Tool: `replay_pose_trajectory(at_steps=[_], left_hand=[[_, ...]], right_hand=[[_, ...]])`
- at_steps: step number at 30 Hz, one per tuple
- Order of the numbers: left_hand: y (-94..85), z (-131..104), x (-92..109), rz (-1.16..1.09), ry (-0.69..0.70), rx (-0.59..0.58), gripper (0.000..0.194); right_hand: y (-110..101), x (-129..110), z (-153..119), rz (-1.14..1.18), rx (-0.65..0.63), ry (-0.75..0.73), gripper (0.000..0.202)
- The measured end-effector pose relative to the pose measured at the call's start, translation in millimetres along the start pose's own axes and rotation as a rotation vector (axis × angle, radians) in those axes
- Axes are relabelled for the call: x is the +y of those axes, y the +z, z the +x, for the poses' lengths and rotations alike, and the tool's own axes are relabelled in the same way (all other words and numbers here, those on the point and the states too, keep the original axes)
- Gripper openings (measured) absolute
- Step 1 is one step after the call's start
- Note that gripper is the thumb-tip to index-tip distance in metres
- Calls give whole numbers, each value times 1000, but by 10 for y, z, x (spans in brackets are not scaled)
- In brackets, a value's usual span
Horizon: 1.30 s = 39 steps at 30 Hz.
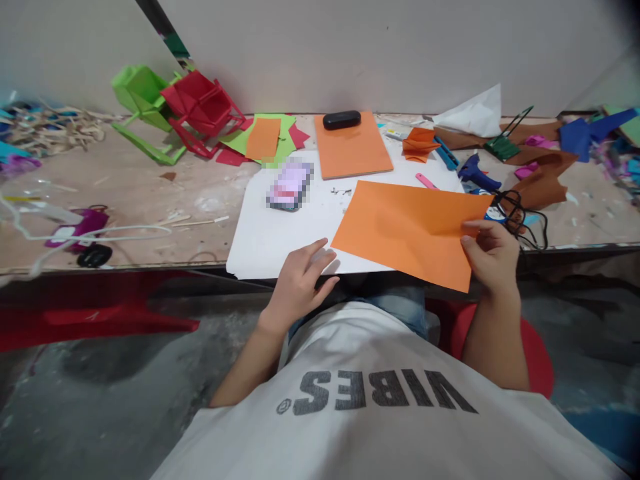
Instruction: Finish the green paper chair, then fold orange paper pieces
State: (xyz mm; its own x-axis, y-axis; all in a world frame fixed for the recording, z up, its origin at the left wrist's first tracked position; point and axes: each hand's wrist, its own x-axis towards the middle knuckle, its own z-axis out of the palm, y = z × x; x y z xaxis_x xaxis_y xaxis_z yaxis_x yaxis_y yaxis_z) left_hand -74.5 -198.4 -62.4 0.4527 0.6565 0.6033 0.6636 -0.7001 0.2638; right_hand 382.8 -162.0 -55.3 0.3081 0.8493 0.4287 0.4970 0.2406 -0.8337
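An orange sheet of paper (405, 230) lies tilted over the white board (260, 237), with its near corner past the table edge. My right hand (493, 253) pinches its right edge between thumb and fingers. Beside the sheet's left corner, my left hand (305, 277) has its fingers apart at the board's front edge and holds nothing. A phone (291, 187), its screen blurred out, rests on the board beyond my left hand. Behind the held sheet is a stack of orange paper (353, 150) with a black case (342, 120) on top.
Green (143, 100) and red folded paper models (200, 107) stand at the back left. Wooden sticks (60, 130) and a purple glue gun (80, 227) with a white cord lie farther left. On the right are a blue glue gun (477, 173), black cable (525, 213) and brown paper (540, 177).
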Motion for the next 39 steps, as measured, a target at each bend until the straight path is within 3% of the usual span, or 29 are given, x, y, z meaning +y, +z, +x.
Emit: replay_pose_trajectory(at_steps=[4, 8, 12, 16, 19, 21, 25, 26, 30, 34, 39], left_hand=[[-5, -32, -4, 12, -8, -6, 50], [19, -22, 2, 23, -10, 12, 48], [53, 20, -8, 12, -14, 3, 48], [65, 67, -21, 45, -12, -95, 32], [55, 80, -11, 80, -1, -133, 25], [47, 71, 3, 91, -6, -118, 26], [58, 24, 34, 131, -15, -72, 25], [67, 11, 41, 139, -23, -57, 25], [82, -13, 55, 101, -94, -35, 25], [-47, 49, 73, 11, -171, -126, 24], [-208, 464, 32, 11, -234, -252, 27]], right_hand=[[-139, 0, 16, -49, 109, 42, 37], [-105, 3, 5, -12, 135, 66, 53], [117, 50, 29, 94, -41, -3, 64], [381, 101, 128, 131, -242, -65, 85], [536, 52, 233, 45, -279, -153, 103], [621, -53, 275, -61, -215, -241, 95], [785, -355, 163, -314, -189, -492, 32], [831, -422, 92, -344, -207, -544, 27], [1016, -589, -234, -397, -304, -665, 30], [1114, -649, -400, -397, -455, -623, 30], [1084, -693, -353, -343, -565, -589, 28]])
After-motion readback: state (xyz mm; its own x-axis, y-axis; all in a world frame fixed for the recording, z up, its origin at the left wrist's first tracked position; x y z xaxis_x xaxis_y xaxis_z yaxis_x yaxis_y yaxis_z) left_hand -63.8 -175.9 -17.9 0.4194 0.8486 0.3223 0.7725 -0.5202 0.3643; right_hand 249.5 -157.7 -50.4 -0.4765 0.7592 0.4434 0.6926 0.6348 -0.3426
